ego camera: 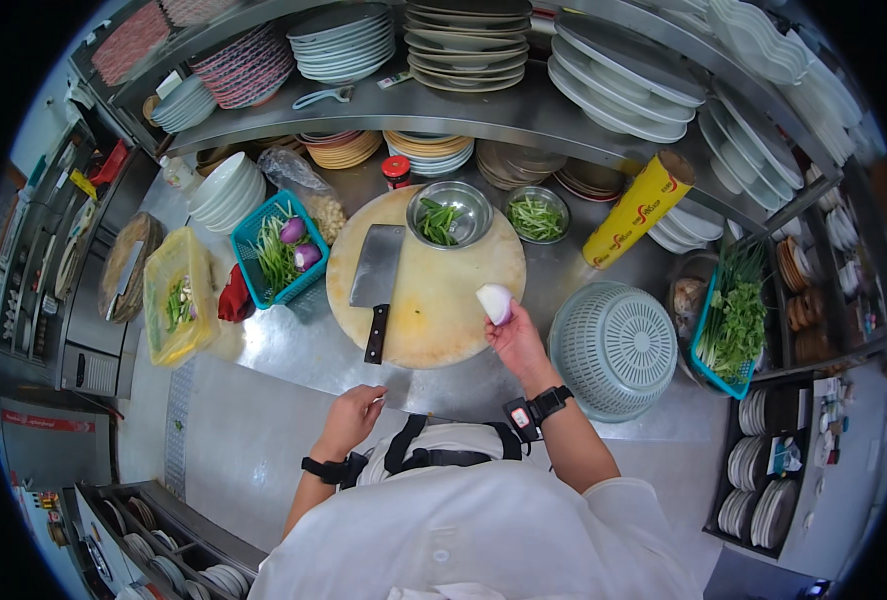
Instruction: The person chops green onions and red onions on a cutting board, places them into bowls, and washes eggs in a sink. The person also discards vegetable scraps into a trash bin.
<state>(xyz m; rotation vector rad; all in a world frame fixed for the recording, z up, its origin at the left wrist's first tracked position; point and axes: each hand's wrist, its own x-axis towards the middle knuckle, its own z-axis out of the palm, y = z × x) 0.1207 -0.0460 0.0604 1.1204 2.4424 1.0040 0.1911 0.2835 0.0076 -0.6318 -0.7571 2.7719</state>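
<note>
My right hand (519, 346) holds a piece of red onion (495, 303), white cut face showing, over the right edge of a round chopping board (443, 300). A cleaver (377, 267) with a dark riveted handle lies on the board's left side. At the back of the board sits a steel bowl (477, 213) with cut green stalks (439, 222). Loosely curled, my left hand (350, 421) is in front of the steel counter's near edge, with nothing visible in it. A teal basket (269, 294) left of the board contains red onions (307, 256) and sliced greens (277, 255).
Right of the board are a bowl of sliced greens (536, 216), a yellow roll (638, 208), an upturned colander (614, 352) and a basket of herbs (733, 322). A yellow-lined container (160, 330) and red cloth (234, 294) are left. A plate-laden shelf (443, 112) overhangs the back.
</note>
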